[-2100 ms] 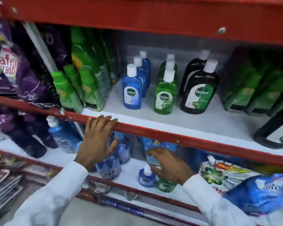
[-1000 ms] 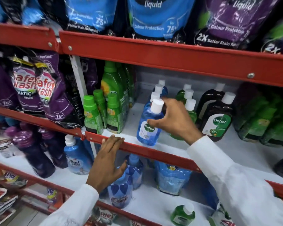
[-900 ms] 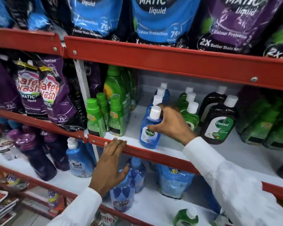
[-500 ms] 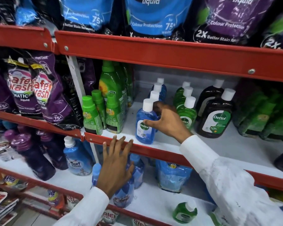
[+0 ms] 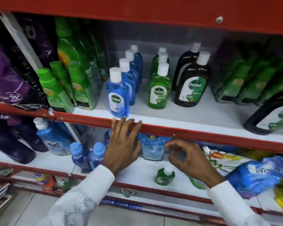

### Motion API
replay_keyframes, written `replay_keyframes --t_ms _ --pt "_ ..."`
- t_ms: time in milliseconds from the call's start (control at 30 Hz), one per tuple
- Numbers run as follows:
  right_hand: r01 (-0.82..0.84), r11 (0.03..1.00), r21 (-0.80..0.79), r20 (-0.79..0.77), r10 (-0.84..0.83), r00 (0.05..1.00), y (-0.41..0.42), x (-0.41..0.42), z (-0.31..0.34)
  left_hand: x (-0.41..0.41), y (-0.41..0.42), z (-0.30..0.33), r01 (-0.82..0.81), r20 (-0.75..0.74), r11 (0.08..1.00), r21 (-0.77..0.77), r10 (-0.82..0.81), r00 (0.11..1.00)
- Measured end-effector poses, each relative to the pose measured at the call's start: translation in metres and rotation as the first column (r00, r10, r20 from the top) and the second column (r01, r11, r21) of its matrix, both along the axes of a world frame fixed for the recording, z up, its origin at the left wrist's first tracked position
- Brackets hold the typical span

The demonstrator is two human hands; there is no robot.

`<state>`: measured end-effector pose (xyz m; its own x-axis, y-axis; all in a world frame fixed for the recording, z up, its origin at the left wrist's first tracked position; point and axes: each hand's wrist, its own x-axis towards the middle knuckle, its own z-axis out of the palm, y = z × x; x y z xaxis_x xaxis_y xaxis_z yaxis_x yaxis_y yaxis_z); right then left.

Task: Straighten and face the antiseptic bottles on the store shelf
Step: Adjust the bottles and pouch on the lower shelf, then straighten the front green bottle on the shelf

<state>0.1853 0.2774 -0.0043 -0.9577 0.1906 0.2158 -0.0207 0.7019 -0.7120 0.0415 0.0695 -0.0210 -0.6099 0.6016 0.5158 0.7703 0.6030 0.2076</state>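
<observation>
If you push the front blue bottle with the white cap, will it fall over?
Probably it would tip rather than slide: the front blue plastic bottle with the white cap is tall and narrow and already looks slightly tilted. It stands near the red shelf edge, so it might drop off. The smooth plastic may feel slippery.

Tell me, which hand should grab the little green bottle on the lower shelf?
Probably the right hand: it hangs free just above the little green bottle, while the left hand rests on the red shelf edge.

Four blue antiseptic bottles [image 5: 117, 97], three green ones [image 5: 158, 93], two dark brown ones [image 5: 192, 86]
</observation>
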Motion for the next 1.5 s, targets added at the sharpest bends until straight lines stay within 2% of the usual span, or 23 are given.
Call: replay_keyframes --t_ms 133,200,267,400,567,733,833,900,1000,1200,1333,1500 --pt "-0.077 0.991 0.113 0.368 0.03 0.929 0.01 0.005 -0.067 0.004 0.004 0.004 -0.034 0.017 0.999 -0.009 0.034 0.999" --pt "-0.103 0.981 0.166 0.458 0.015 0.889 0.01 0.003 -0.093 0.005 0.004 0.006 -0.041 0.035 0.999 -0.016 0.041 0.999" --pt "-0.106 0.975 0.196 0.485 -0.002 0.875 0.01 -0.001 -0.109 0.007 0.003 0.009 -0.039 0.051 0.999 -0.018 0.04 0.998" --pt "-0.067 0.982 0.176 0.451 -0.02 0.892 0.014 -0.007 -0.112 0.009 0.003 0.012 -0.044 0.091 0.999 -0.022 0.046 0.995" --pt "0.054 0.992 0.116 0.342 -0.091 0.935 0.009 0.001 -0.061 0.012 0.004 0.015 -0.055 0.138 0.998 -0.022 0.057 0.989" --pt "0.126 0.992 -0.006 0.014 -0.126 0.992 -0.001 0.006 0.048 0.011 0.006 0.013 -0.061 0.136 0.998 0.018 0.058 0.989" --pt "0.151 0.988 -0.043 -0.186 -0.157 0.97 -0.008 -0.002 0.112 0.011 0.006 0.011 -0.062 0.131 0.997 0.044 0.056 0.99" --pt "0.161 0.985 -0.056 -0.263 -0.17 0.95 -0.009 -0.015 0.145 0.011 0.006 0.011 -0.069 0.126 0.997 0.045 0.062 0.99" --pt "0.182 0.983 -0.011 -0.251 -0.179 0.951 -0.008 -0.046 0.169 0.011 0.005 0.011 -0.063 0.135 0.997 0.034 0.058 0.989" --pt "0.183 0.979 0.087 -0.131 -0.171 0.977 -0.005 -0.095 0.149 0.008 0.002 0.008 -0.045 0.154 0.999 0.014 0.042 0.987" --pt "0.177 0.984 0.016 -0.065 -0.176 0.982 -0.001 -0.109 0.134 0.007 0.001 0.007 -0.045 0.161 0.999 0.017 0.041 0.986" --pt "0.134 0.991 -0.012 -0.086 -0.135 0.987 -0.001 -0.111 0.133 0.012 0.004 0.006 -0.066 0.131 0.998 0.009 0.065 0.989"
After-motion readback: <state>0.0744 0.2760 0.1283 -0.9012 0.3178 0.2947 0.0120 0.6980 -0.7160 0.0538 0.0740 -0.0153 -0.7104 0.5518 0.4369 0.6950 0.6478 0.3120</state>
